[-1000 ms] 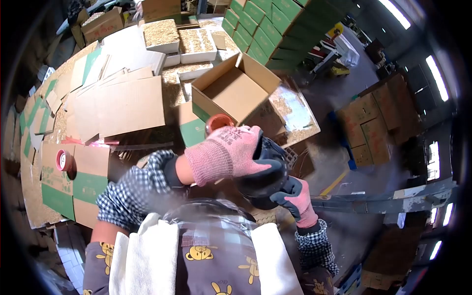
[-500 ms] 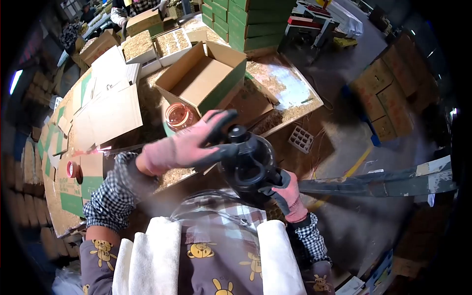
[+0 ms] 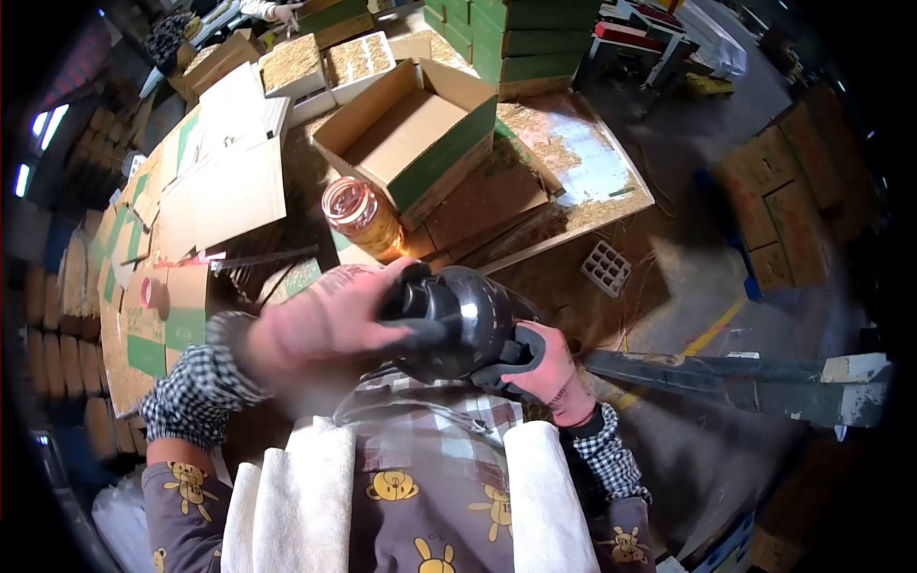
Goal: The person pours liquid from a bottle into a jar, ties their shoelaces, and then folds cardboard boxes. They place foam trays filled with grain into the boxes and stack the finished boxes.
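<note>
Both hands wear pink gloves with black palms and fingers. A black jug-like bottle point(image 3: 475, 320) with a rounded, shiny body is held in front of my chest, its top tipped toward the left. My left hand point(image 3: 334, 310), slightly blurred, closes around the knob-like top. My right hand point(image 3: 544, 368) grips the body from the lower right. Just beyond them, a clear open-mouthed jar point(image 3: 380, 236) with amber liquid stands beside an open cardboard box point(image 3: 444, 167). A reddish round lid point(image 3: 148, 292) lies at the left of the table.
Flat cardboard sheets point(image 3: 234, 196) cover the table's left side. White trays point(image 3: 358, 65) of grainy material and stacked green boxes point(image 3: 535, 43) stand behind. A grey metal beam point(image 3: 735, 377) juts in from the right. A divided tray point(image 3: 605, 267) sits lower down. A co-worker's hand point(image 3: 285, 14) shows at the back.
The black bottle has tilted from upright toward the left. My left hand has moved down and closed around its top; it was reaching open beside it before. The view has shifted slightly.
</note>
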Demonstrator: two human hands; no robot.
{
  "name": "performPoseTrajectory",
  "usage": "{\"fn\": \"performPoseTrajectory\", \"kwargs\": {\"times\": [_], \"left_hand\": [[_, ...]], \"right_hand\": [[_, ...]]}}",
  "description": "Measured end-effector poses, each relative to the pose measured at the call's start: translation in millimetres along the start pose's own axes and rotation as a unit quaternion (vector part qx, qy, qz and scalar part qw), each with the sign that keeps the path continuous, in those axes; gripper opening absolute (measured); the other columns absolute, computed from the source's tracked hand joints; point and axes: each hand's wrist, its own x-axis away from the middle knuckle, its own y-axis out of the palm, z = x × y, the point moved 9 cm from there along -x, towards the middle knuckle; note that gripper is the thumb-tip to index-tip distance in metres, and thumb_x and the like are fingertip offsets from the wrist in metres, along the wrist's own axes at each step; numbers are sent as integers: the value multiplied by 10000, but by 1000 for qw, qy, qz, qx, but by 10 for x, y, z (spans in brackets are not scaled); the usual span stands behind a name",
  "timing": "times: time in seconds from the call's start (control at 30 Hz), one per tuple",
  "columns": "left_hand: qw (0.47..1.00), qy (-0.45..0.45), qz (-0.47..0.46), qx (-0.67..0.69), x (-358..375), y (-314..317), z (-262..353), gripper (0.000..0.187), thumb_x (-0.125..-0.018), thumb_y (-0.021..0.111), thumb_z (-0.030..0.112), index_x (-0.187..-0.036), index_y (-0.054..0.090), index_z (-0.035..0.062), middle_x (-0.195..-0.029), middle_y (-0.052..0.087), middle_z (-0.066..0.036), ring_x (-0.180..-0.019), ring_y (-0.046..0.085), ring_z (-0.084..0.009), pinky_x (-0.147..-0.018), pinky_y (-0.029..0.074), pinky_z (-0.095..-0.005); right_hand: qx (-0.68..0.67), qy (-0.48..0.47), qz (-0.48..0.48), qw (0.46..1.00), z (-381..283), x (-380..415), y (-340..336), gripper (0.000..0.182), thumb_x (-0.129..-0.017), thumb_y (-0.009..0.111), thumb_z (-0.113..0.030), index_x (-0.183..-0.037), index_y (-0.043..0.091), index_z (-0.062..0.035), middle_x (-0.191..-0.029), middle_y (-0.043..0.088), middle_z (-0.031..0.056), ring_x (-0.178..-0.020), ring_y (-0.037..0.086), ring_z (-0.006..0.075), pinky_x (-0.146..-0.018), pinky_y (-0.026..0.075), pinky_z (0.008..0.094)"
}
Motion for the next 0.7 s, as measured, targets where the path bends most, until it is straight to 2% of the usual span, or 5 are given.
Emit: {"fn": "performPoseTrajectory", "kwargs": {"times": [0.2, 0.33, 0.47, 0.67, 0.7], "left_hand": [[971, 201, -55, -115, 199, 207, 257, 747, -633, 792, 163, -1304, 481, 59, -1348, 394, -229, -1223, 420, -409, -1005, 391, -450], [981, -124, 9, -150, 448, 33, -180, 859, -661, 799, 330, -1349, 402, 3, -1205, 467, -242, -1103, 495, -390, -913, 447, -439], [962, -101, -100, -231, 815, 403, -339, 880, -652, 820, 335, -1351, 407, -8, -1225, 471, -231, -1147, 489, -388, -928, 455, -435], [922, -260, 168, 232, 1612, 538, -954, 837, -772, 747, 207, -1429, 281, -21, -1237, 542, -182, -1196, 521, -255, -1016, 394, -332], [940, -244, 220, 91, 1670, 542, -917, 793, -745, 748, 167, -1391, 326, -16, -1247, 521, -185, -1151, 546, -282, -988, 423, -343]], "right_hand": [[122, -27, -109, 986, -116, -134, 224, 505, -559, 809, -75, -1027, 646, 19, -978, 681, 87, -897, 636, 152, -843, 500, 288], [94, -41, -134, 986, -39, -256, 513, 532, -510, 838, -126, -987, 647, 8, -941, 674, 113, -859, 647, 254, -829, 508, 335], [214, -99, -145, 961, -79, -207, 853, 593, -460, 873, -195, -983, 658, -15, -998, 662, 134, -952, 610, 335, -888, 482, 389], [292, -96, -166, 937, -58, -108, 1348, 681, -488, 880, -292, -1066, 645, -19, -1161, 609, 166, -1103, 547, 327, -972, 431, 429], [297, -100, -180, 933, -71, -106, 1457, 681, -488, 880, -292, -1066, 645, -19, -1161, 609, 166, -1103, 547, 327, -972, 431, 429]]}}
